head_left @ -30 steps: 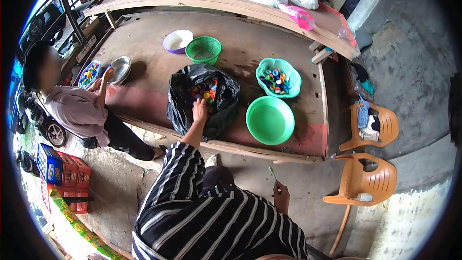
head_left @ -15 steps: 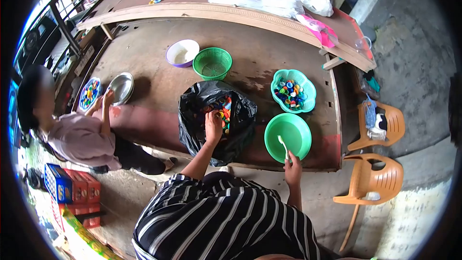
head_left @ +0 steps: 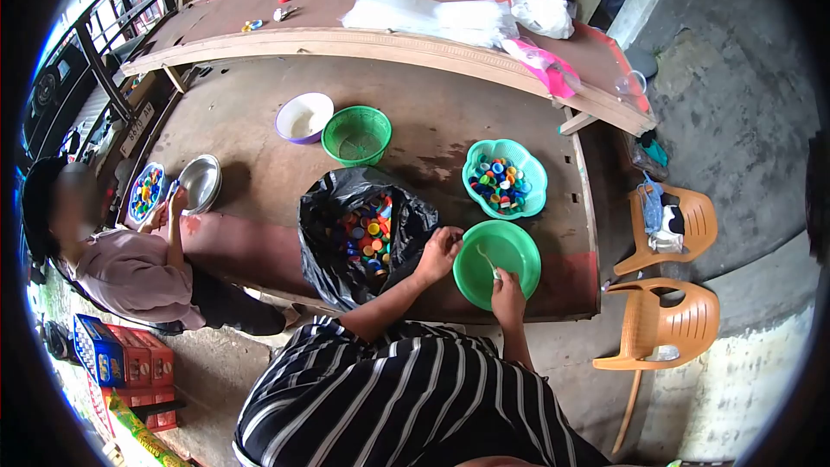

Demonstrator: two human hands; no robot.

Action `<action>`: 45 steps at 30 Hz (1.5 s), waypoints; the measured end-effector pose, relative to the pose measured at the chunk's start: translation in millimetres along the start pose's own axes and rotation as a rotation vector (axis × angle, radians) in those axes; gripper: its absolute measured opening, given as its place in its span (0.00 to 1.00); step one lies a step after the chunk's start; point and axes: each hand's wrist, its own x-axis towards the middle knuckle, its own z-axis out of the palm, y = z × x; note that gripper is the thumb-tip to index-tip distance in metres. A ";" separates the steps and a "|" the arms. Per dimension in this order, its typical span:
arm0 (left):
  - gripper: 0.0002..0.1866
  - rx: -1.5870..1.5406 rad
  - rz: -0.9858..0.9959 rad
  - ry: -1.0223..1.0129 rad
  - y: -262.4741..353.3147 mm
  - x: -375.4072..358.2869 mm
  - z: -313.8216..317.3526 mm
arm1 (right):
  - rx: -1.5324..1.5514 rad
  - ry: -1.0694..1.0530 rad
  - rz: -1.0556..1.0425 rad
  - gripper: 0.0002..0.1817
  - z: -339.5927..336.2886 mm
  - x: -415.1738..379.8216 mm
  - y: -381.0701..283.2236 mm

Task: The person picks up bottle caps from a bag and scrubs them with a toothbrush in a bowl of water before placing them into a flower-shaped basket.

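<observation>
At the near edge of a wide, worn wooden table (head_left: 415,108), as I watch through the head view, the right hand (head_left: 508,292) grips a pale toothbrush (head_left: 496,274) by its handle, its head over a smooth, round green basin (head_left: 529,251). Just left of the basin's rim, the left hand (head_left: 441,252) has its fingers bent inward; I cannot tell whether a small dark thing is pinched at their tips. To its left slumps a black plastic bag (head_left: 322,216), thin, glossy and crinkled, its mouth gaping on a heap of coloured caps (head_left: 370,235): small, round, mostly red, orange, yellow and blue. I judge the caps light, stiff and hard to break, perhaps slippery if wet, and best pinched across the rim between thumb and fingertip. The toothbrush looks light and rigid, steadiest held at mid-handle; the basin seems thin and slightly springy, so I would take it by opposite sides of its lip. Beyond the basin, a scalloped turquoise basket (head_left: 539,175) with a perforated wall holds more caps. Farther left stands a green mesh basket (head_left: 357,130).
</observation>
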 end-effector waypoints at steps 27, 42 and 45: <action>0.21 -0.818 -0.680 -0.110 -10.6 -31.0 110.5 | 0.314 -0.446 -0.254 0.23 -45.9 29.2 94.2; 0.24 -0.553 -0.727 0.078 -30.4 -47.5 129.9 | 0.197 -0.423 -0.393 0.21 -61.3 53.6 109.2; 0.24 -0.535 -0.731 0.090 -33.0 -53.4 132.2 | 0.147 -0.445 -0.456 0.21 -57.1 59.1 117.1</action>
